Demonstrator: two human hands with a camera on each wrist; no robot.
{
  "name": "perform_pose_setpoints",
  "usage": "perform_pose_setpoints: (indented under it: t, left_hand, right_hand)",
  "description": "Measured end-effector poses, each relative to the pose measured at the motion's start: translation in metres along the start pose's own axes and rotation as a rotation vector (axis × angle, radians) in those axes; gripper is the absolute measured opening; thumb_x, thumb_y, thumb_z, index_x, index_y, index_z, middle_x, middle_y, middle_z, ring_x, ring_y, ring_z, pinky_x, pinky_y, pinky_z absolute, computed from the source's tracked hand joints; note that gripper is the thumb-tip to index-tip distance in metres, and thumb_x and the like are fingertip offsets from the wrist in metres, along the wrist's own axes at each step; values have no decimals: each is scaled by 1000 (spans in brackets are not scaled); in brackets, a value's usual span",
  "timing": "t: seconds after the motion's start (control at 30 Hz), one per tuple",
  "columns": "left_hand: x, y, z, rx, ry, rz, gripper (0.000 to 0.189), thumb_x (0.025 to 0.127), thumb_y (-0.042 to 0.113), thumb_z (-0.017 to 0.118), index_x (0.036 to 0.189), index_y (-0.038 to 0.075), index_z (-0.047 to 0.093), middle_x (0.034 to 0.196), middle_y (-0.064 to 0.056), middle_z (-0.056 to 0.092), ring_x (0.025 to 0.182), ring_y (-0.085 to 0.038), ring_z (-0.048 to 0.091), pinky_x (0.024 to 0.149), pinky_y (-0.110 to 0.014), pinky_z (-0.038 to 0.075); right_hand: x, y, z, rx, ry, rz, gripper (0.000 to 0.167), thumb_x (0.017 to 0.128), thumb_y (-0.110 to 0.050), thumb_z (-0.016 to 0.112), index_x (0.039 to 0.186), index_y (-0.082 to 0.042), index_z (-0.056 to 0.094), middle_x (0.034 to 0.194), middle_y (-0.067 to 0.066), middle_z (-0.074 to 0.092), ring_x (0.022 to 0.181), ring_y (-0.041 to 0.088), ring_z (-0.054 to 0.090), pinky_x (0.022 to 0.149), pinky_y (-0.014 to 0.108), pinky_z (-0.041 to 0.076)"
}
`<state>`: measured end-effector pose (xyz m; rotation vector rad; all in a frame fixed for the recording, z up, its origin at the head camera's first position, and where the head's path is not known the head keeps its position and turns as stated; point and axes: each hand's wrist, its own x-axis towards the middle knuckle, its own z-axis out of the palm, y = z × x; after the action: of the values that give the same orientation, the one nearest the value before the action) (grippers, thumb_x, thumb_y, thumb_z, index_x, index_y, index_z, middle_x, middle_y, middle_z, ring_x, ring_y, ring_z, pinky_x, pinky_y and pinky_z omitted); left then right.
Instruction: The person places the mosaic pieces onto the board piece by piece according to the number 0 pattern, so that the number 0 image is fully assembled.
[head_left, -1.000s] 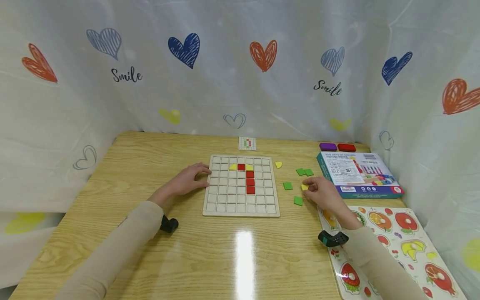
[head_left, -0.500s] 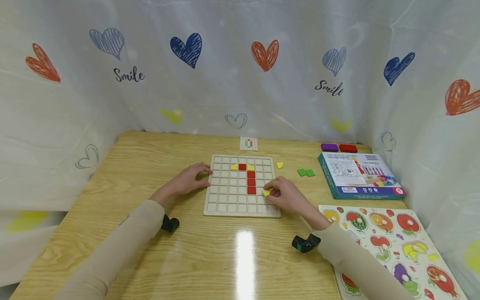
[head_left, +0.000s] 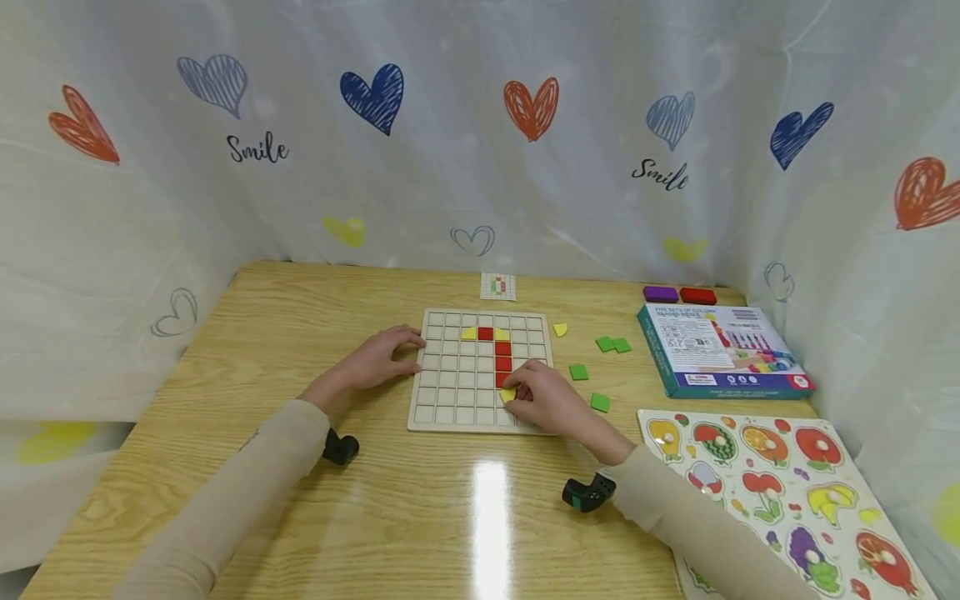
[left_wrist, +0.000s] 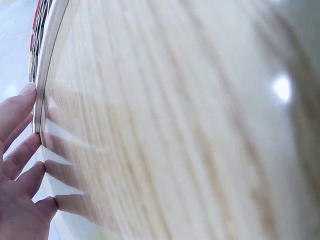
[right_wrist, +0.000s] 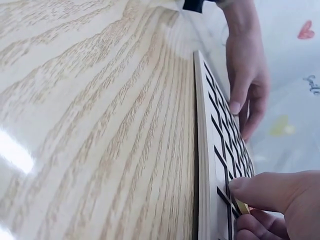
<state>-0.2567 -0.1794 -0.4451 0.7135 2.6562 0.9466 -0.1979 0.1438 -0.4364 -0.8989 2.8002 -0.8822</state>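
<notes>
A square wooden grid board (head_left: 454,398) lies flat on the table. Red tiles (head_left: 503,363) fill several of its cells, and a yellow piece (head_left: 468,334) flanks the top red tile on either side. My right hand (head_left: 551,400) is over the board's lower right part, pinching a yellow quarter-round tile (head_left: 508,396) between thumb and fingers just below the lowest red tile. In the right wrist view that yellow tile (right_wrist: 242,206) is mostly hidden by the fingers. My left hand (head_left: 377,358) touches the board's left edge with extended fingers; the left wrist view shows the fingertips (left_wrist: 30,90) against that edge.
Right of the board lie several green tiles (head_left: 578,372) and a loose yellow quarter-round tile (head_left: 560,330). A small pattern card (head_left: 498,287) is behind the board. A boxed set (head_left: 720,350), purple and red blocks (head_left: 661,294) and a fruit puzzle board (head_left: 780,467) occupy the right side.
My right hand has carried the yellow tile leftward from beside the green tiles onto the board, stopping below the red column. My left hand stays at the board's left edge.
</notes>
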Motion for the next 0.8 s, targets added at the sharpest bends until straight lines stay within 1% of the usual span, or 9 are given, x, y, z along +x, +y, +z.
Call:
perform_pose_setpoints:
  t: [0.17, 0.37, 0.57, 0.8]
  left_hand:
    - [1, -3, 0, 0, -3, 8, 44, 95, 21, 67, 133, 3, 57, 150, -19, 39, 146, -40, 16, 116, -59, 11]
    - [2, -3, 0, 4, -8, 3, 45, 95, 22, 67, 133, 3, 56, 150, -19, 39, 146, -40, 15, 117, -58, 11]
    - [2, -3, 0, 2, -15, 3, 44, 95, 23, 66, 133, 3, 56, 150, -19, 39, 147, -38, 15, 118, -56, 9]
    - [1, -2, 0, 9, -11, 14, 44, 95, 23, 66, 134, 3, 56, 150, -20, 39, 146, -39, 15, 117, -58, 9]
  right_hand:
    - [0, 0, 1, 5, 23, 6, 20, 86, -15, 76, 103, -5, 73, 92, 3, 60, 77, 12, 54, 67, 24, 47]
    - [0, 0, 1, 18, 36, -9, 14, 87, -14, 75, 100, -8, 75, 92, 1, 62, 79, 11, 55, 68, 24, 48]
    - [2, -1, 2, 2, 38, -4, 12, 88, -13, 74, 99, -9, 76, 94, 0, 64, 79, 10, 55, 68, 25, 48]
    - [3, -3, 3, -47, 29, -12, 14, 89, -13, 73, 102, -9, 76, 98, 2, 66, 83, 12, 56, 71, 27, 48]
